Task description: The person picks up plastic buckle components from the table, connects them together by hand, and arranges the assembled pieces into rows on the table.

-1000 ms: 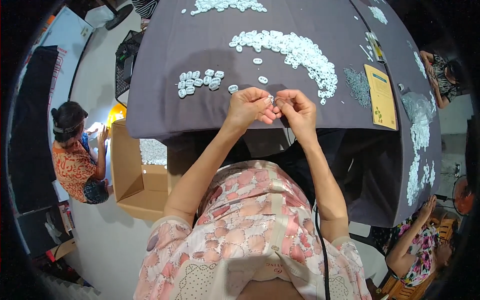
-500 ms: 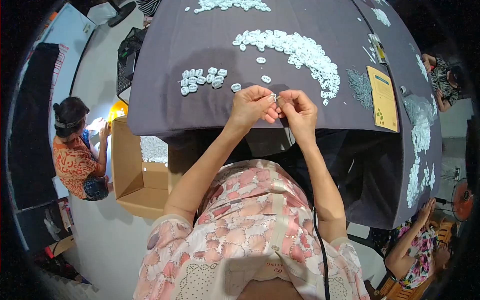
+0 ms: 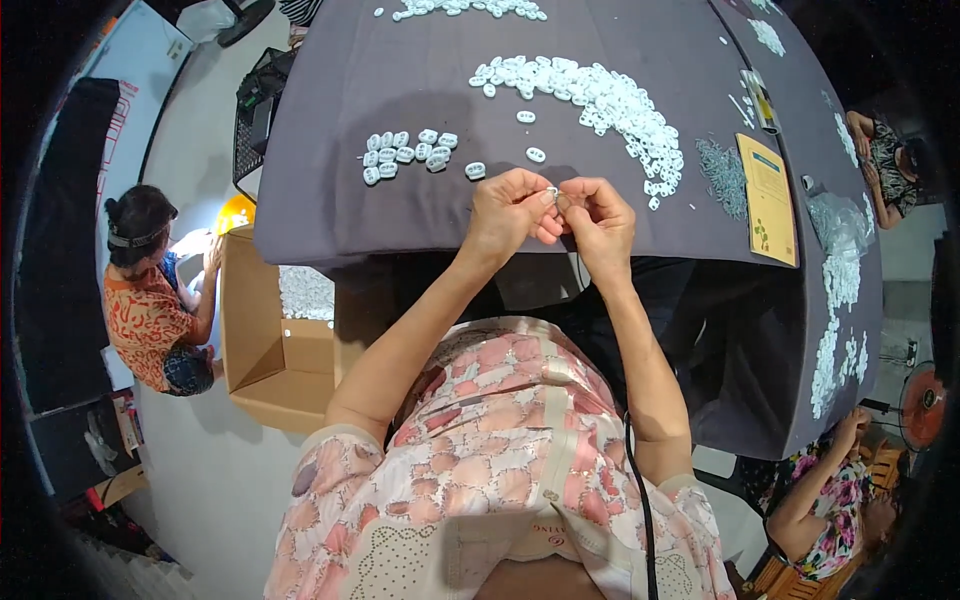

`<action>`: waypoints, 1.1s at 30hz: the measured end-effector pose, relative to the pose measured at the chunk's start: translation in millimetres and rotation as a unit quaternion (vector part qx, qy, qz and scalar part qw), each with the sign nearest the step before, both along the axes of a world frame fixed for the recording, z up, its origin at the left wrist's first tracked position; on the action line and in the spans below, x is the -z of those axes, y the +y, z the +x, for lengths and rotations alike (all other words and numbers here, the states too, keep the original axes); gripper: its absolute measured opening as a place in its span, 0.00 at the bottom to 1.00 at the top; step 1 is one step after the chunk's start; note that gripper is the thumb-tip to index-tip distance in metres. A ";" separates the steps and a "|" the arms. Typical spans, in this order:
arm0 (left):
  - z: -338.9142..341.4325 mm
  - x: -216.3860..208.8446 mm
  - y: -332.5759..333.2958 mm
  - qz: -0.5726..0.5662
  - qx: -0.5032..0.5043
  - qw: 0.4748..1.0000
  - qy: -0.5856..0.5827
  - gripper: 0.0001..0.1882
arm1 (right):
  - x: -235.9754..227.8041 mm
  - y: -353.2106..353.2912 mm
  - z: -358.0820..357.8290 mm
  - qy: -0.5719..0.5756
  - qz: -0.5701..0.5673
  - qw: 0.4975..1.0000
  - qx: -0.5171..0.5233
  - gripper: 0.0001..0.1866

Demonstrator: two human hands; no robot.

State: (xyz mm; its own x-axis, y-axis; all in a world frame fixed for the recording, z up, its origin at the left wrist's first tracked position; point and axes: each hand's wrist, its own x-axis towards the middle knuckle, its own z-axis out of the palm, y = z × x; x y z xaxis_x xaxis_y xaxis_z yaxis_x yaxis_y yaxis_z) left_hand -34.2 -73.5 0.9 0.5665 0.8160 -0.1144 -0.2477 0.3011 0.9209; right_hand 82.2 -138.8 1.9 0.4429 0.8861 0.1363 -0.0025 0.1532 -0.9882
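At the table's near edge, my left hand (image 3: 500, 218) pinches a small white plastic piece (image 3: 552, 191) between thumb and fingers. My right hand (image 3: 603, 220) meets it there, thumb and forefinger closed at the piece's right side. Whatever else those right fingertips hold is too small to make out. Just beyond my left hand lies a white oval piece with two holes (image 3: 475, 171); another loose oval piece (image 3: 536, 155) is in front of my fingers. Left of them sits a group of similar pieces (image 3: 405, 155), and farther off curves a large pile of white pieces (image 3: 625, 110).
A heap of thin grey bits (image 3: 722, 175) lies beside a yellow booklet (image 3: 765, 200) on the dark tablecloth (image 3: 330, 215). An open cardboard box (image 3: 250, 330) stands left of the table, near a seated person (image 3: 150, 290). Other people sit at the right.
The whole view has shifted very slightly. Both my hands stay together around the small white piece, with barely any finger movement.
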 end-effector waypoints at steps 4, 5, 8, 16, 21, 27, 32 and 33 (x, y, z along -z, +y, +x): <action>1.9 -0.6 -3.3 0.029 -0.007 1.000 0.008 0.04 | 7.2 0.2 3.4 -0.068 -0.003 0.998 -0.001 0.07; 2.4 -1.0 -3.1 0.027 -0.005 1.000 0.014 0.04 | 8.4 0.9 4.2 -0.060 0.012 0.998 0.001 0.06; 1.9 -0.8 -2.2 0.017 0.001 1.000 0.018 0.04 | 1.7 2.0 6.1 -0.016 0.008 1.000 -0.012 0.05; -7.5 -9.8 2.9 0.002 -0.002 1.000 0.029 0.07 | -19.0 16.4 26.3 -0.049 -0.063 0.992 -0.102 0.06; -12.5 -3.4 4.7 -0.050 -0.072 0.996 -0.003 0.06 | -20.1 47.2 32.1 -0.333 -0.047 0.941 -0.029 0.08; -15.1 -2.3 5.7 -0.058 -0.068 0.996 -0.022 0.06 | -13.7 57.9 15.6 -0.522 -0.032 0.853 -0.008 0.07; -16.4 -5.1 5.3 -0.052 -0.069 0.996 -0.018 0.06 | -12.1 48.3 14.0 -0.320 -0.069 0.945 -0.024 0.08; -17.2 -3.7 6.3 -0.049 -0.063 0.997 -0.017 0.06 | -12.5 43.2 11.8 -0.159 -0.099 0.982 -0.033 0.08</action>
